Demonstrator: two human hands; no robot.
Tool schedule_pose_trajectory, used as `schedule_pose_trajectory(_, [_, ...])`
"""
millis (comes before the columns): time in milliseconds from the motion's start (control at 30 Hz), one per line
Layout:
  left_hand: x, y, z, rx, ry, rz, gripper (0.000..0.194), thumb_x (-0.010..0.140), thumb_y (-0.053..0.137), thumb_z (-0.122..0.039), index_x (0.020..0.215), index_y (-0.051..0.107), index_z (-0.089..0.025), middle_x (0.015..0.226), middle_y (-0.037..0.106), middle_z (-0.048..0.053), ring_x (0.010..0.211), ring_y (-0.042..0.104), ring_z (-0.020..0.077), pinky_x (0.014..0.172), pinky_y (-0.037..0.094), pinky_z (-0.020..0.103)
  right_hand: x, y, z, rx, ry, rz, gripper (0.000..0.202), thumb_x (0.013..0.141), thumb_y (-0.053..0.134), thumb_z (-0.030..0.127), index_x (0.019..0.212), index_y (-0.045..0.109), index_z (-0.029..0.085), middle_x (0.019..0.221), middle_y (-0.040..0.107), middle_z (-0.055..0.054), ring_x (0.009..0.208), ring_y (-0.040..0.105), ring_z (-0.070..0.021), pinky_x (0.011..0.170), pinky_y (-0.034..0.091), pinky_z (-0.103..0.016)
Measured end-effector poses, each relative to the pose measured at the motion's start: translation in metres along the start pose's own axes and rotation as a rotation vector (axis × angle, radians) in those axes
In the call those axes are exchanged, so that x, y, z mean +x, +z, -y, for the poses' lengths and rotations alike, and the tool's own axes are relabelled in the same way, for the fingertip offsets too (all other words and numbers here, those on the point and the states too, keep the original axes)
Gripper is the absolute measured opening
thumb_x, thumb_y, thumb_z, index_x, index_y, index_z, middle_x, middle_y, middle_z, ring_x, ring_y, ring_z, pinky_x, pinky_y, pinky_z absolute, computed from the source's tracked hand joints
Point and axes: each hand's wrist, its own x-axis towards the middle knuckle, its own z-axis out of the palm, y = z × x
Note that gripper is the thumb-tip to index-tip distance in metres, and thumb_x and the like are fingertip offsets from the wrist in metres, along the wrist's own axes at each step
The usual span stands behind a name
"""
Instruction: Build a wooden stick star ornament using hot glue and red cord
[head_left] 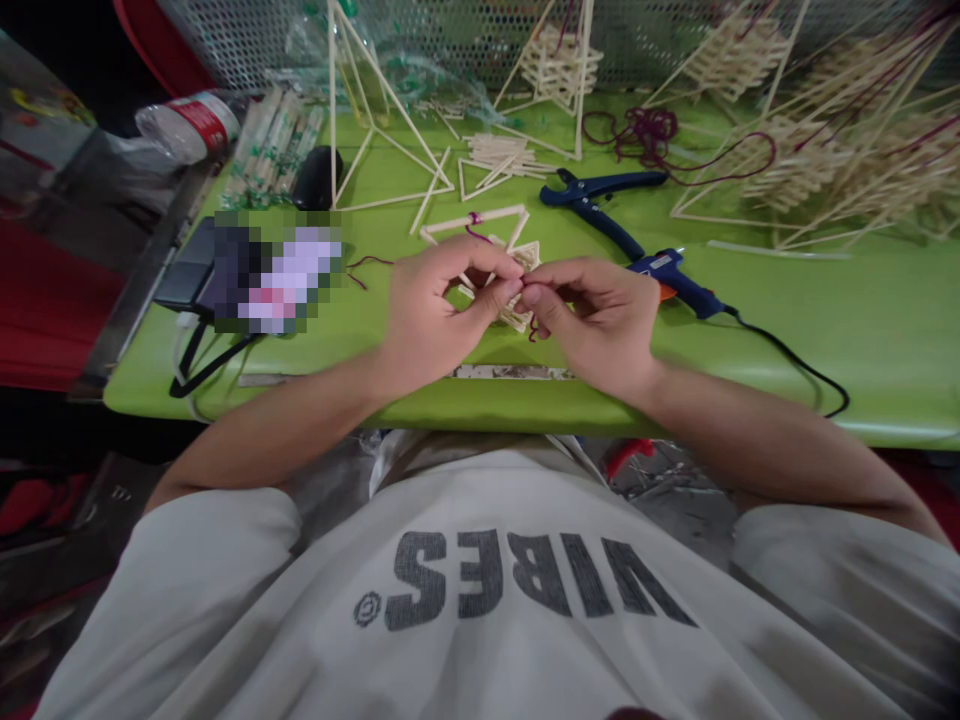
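Note:
My left hand [442,310] and my right hand [604,320] meet fingertip to fingertip over the table's front part. Both are closed in a pinch, on what looks like a thin strand of purple yarn [533,328]; the fingers mostly hide it. Right beneath them lies a small lattice of stacked wooden sticks [529,257], partly covered by the hands. Behind it is a stick frame [499,215] with purple yarn wound round its top bar. A loose yarn end [369,260] trails out left of my left hand.
A blue glue gun [679,280] with a black cord and blue cutters [600,195] lie to the right. Finished stick structures [795,165] crowd the back right. Wrapped stick bundles [274,145], a bottle [191,125] and a black box [187,265] stand left.

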Motion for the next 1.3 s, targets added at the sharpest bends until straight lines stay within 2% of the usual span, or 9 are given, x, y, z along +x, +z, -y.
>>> schedule_pose_trajectory(133, [-0.002, -0.002, -0.004, 0.138, 0.012, 0.027, 0.047, 0.121, 0.071, -0.072, 0.108, 0.089, -0.03, 0.097, 0.085, 0.003, 0.084, 0.081, 0.0182, 0.074, 0.07, 0.038, 0.006, -0.001, 0.008, 0.153, 0.095, 0.1, 0.041, 0.113, 0.093, 0.059, 0.102, 0.086, 0.021, 0.08, 0.078, -0.001, 0.055, 0.063, -0.0093, 0.05, 0.052, -0.024])
schedule_pose_trajectory(333, [0.001, -0.003, -0.007, -0.02, 0.079, 0.023, 0.021, 0.122, 0.077, -0.05, 0.118, 0.086, -0.032, 0.099, 0.087, 0.002, 0.084, 0.083, 0.016, 0.073, 0.07, 0.033, 0.016, -0.003, 0.015, 0.368, 0.34, 0.279, 0.059, 0.1, 0.1, 0.074, 0.091, 0.074, 0.023, 0.067, 0.062, 0.004, 0.049, 0.049, -0.0094, 0.044, 0.041, -0.027])
schedule_pose_trajectory(433, [0.001, -0.003, -0.007, 0.017, 0.056, 0.039, 0.027, 0.122, 0.075, -0.057, 0.114, 0.085, -0.033, 0.098, 0.086, 0.002, 0.088, 0.084, 0.0182, 0.076, 0.071, 0.037, 0.019, -0.005, 0.012, 0.375, 0.384, 0.334, 0.063, 0.098, 0.1, 0.079, 0.088, 0.071, 0.024, 0.065, 0.061, 0.005, 0.049, 0.045, -0.0094, 0.044, 0.037, -0.028])
schedule_pose_trajectory(533, [-0.001, -0.004, -0.008, 0.122, -0.014, 0.043, 0.043, 0.122, 0.069, -0.07, 0.112, 0.085, -0.032, 0.099, 0.085, 0.004, 0.093, 0.085, 0.0205, 0.082, 0.073, 0.041, 0.02, -0.007, 0.009, 0.36, 0.377, 0.344, 0.065, 0.097, 0.099, 0.081, 0.087, 0.07, 0.024, 0.065, 0.061, 0.005, 0.048, 0.044, -0.0091, 0.043, 0.036, -0.028])
schedule_pose_trajectory(700, [-0.001, -0.004, -0.011, 0.042, -0.026, 0.037, 0.038, 0.122, 0.071, -0.066, 0.112, 0.083, -0.031, 0.1, 0.084, 0.003, 0.087, 0.082, 0.0176, 0.078, 0.071, 0.037, 0.019, -0.009, 0.011, 0.268, 0.334, 0.312, 0.062, 0.097, 0.1, 0.079, 0.089, 0.073, 0.024, 0.067, 0.066, 0.003, 0.05, 0.048, -0.0103, 0.044, 0.038, -0.028])
schedule_pose_trajectory(933, [-0.003, -0.002, -0.007, 0.088, -0.075, 0.035, 0.053, 0.12, 0.067, -0.077, 0.105, 0.081, -0.028, 0.098, 0.082, 0.005, 0.088, 0.083, 0.0196, 0.081, 0.073, 0.041, 0.014, -0.009, 0.01, 0.232, 0.326, 0.273, 0.056, 0.102, 0.099, 0.072, 0.097, 0.075, 0.022, 0.072, 0.062, 0.002, 0.055, 0.047, -0.0114, 0.048, 0.038, -0.03])
schedule_pose_trajectory(1067, [-0.002, -0.003, -0.009, 0.037, -0.024, 0.034, 0.038, 0.119, 0.074, -0.064, 0.104, 0.08, -0.03, 0.099, 0.085, 0.003, 0.092, 0.084, 0.02, 0.085, 0.073, 0.042, 0.017, -0.007, 0.012, 0.19, 0.275, 0.285, 0.06, 0.099, 0.1, 0.077, 0.09, 0.075, 0.023, 0.079, 0.061, -0.002, 0.069, 0.048, -0.0155, 0.056, 0.036, -0.031])
schedule_pose_trajectory(1167, [0.0, -0.004, -0.012, -0.034, 0.026, 0.029, 0.023, 0.116, 0.082, -0.052, 0.105, 0.079, -0.031, 0.101, 0.088, 0.001, 0.093, 0.085, 0.0198, 0.084, 0.071, 0.042, 0.019, -0.008, 0.013, 0.167, 0.24, 0.328, 0.061, 0.1, 0.098, 0.077, 0.086, 0.073, 0.024, 0.076, 0.055, 0.0, 0.07, 0.042, -0.0156, 0.058, 0.033, -0.032])
schedule_pose_trajectory(1300, [0.0, -0.005, -0.011, 0.027, -0.017, 0.035, 0.038, 0.117, 0.078, -0.065, 0.102, 0.081, -0.03, 0.099, 0.086, 0.003, 0.096, 0.086, 0.0225, 0.089, 0.074, 0.047, 0.019, -0.012, 0.007, 0.113, 0.246, 0.325, 0.063, 0.1, 0.096, 0.082, 0.087, 0.073, 0.025, 0.074, 0.052, 0.001, 0.067, 0.036, -0.0147, 0.057, 0.029, -0.031])
